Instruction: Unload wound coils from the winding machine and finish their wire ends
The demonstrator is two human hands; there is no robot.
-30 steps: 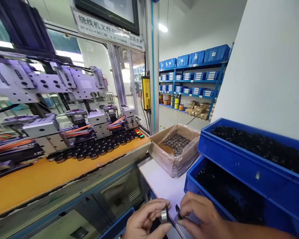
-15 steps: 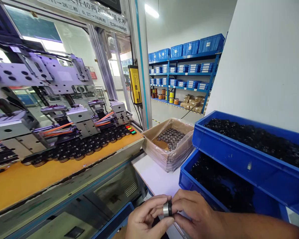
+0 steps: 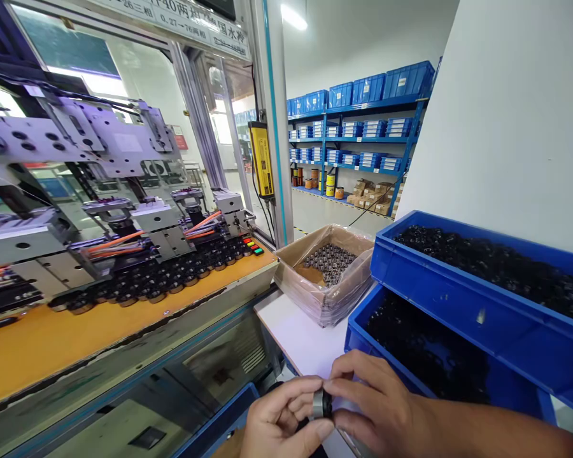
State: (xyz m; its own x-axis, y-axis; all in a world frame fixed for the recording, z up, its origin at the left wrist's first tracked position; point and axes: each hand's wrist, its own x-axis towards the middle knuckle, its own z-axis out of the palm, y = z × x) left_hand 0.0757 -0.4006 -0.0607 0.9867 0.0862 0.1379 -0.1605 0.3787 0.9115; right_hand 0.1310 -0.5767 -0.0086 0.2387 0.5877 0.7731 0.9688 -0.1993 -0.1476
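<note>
At the bottom of the view my left hand and my right hand meet, fingers pinched together on a small metal ring with a black part pressed against it. Both hands hover over the near edge of a white table, just in front of the lower blue bin filled with black parts.
A second blue bin of black parts sits above the lower one. A plastic-lined cardboard box holds several metal rings. Left is a winding machine on an orange bed with a row of black parts. Blue shelving stands far back.
One second ago the ring in my left hand and the black part in my right were apart; they have come together. The view has shifted slightly right and down.
</note>
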